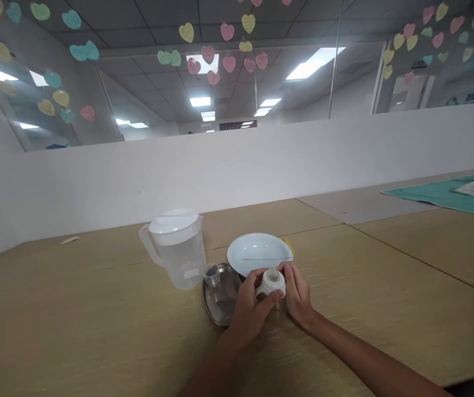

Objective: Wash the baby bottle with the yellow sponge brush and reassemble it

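A baby bottle [273, 282] with a white collar, a clear teat and a side handle stands between my two hands. My left hand [250, 309] is closed around its left side, with the thumb across the front of the collar. From the right, my right hand [298, 295] wraps the bottle with its fingers bent. Most of the bottle's body is hidden by the hands. Left of them lies an oval metal tray [223, 300] with a small clear cup [211, 275] on it. Just behind the bottle sits a white bowl [257, 251] with a thin rod in it.
A clear pitcher [185, 256] with a white lid and handle stands left of the tray. Something yellow [289, 245] peeks out behind the bowl. A wooden stick [70, 240] lies far left. A teal cloth [439, 193] is at the far right. A white wall [237, 171] closes off the table's back.
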Demonstrator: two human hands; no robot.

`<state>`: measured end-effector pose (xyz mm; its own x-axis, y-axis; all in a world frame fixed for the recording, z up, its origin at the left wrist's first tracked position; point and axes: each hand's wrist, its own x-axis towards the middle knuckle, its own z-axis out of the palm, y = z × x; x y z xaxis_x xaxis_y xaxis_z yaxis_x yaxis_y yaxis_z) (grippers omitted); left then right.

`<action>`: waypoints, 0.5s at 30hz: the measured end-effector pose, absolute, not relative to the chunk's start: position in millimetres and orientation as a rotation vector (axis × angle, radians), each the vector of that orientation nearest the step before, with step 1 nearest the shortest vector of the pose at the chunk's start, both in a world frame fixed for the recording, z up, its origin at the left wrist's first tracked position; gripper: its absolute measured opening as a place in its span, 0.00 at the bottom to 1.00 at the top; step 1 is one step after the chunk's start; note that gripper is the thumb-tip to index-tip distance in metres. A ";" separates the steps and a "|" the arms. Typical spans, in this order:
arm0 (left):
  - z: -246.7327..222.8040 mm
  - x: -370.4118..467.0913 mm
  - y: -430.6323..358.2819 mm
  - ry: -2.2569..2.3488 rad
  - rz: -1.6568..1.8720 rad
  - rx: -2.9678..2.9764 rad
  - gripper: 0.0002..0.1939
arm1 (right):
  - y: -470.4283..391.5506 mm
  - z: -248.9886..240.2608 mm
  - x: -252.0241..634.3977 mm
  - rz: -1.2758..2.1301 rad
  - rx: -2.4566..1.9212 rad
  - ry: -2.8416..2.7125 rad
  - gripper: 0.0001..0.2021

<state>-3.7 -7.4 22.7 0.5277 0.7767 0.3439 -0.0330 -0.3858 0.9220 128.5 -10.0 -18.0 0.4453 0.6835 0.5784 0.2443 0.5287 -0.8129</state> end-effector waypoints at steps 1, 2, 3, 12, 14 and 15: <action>23.2 -4.2 -6.7 0.603 1.003 1.761 0.21 | -10.1 -17.7 128.2 0.334 -1.023 -1.111 0.17; 23.5 -4.9 -5.8 0.588 1.012 1.778 0.22 | -10.0 -17.4 128.0 0.327 -1.026 -1.108 0.17; 23.7 -5.5 -4.8 0.578 1.022 1.805 0.21 | -9.9 -17.3 127.8 0.319 -1.029 -1.104 0.17; 26.6 -30.5 32.8 0.919 1.396 1.994 0.17 | -6.5 -23.7 128.8 0.242 -1.036 -1.093 0.16; 23.7 -44.4 47.6 1.260 1.451 2.154 0.16 | -6.0 -25.2 129.3 0.259 -1.037 -1.103 0.16; 21.2 -50.8 53.4 1.428 1.386 2.267 0.16 | -5.7 -25.8 129.6 0.267 -1.036 -1.105 0.16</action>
<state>-50.8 53.4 21.2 0.1330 0.7659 0.6290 0.6513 -0.5459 0.5270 129.6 -5.7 -25.8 0.4719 0.6413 0.6049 0.2949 0.5318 -0.7939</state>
